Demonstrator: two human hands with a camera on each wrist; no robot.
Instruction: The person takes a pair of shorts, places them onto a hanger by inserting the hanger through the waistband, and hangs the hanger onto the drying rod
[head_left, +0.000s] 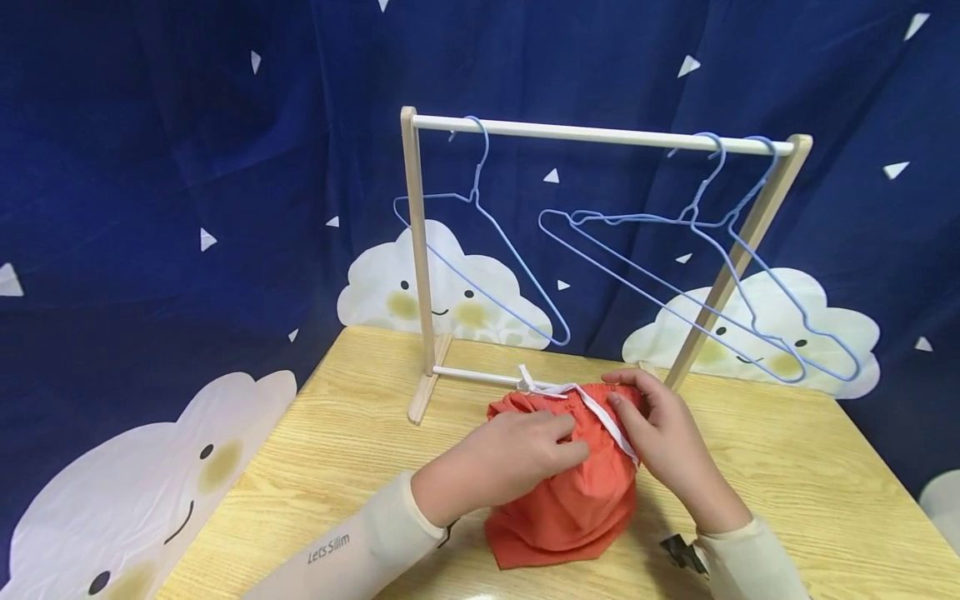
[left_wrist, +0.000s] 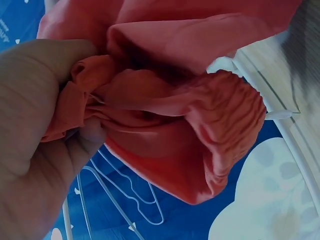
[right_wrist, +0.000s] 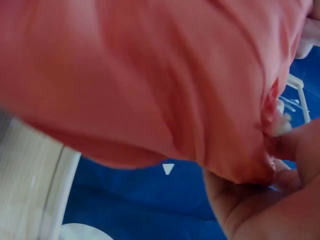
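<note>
While left hand (head_left: pixel 517 458) and right hand (head_left: pixel 663 429) pinch the garment (head_left: pixel 573 517), it looks light, limp; best held at the elastic waistband (left_wrist: pixel 232 112).

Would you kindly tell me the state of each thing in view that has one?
Red garment: bunched, held in both hands, gathered edge uppermost.
White drawstring: draped over that edge.
Left hand: gripping the garment's cloth.
Right hand: holding the garment near its gathered edge.
Clothes rack: standing upright on the table.
Three blue hangers: hooked over the rack, bare.
</note>
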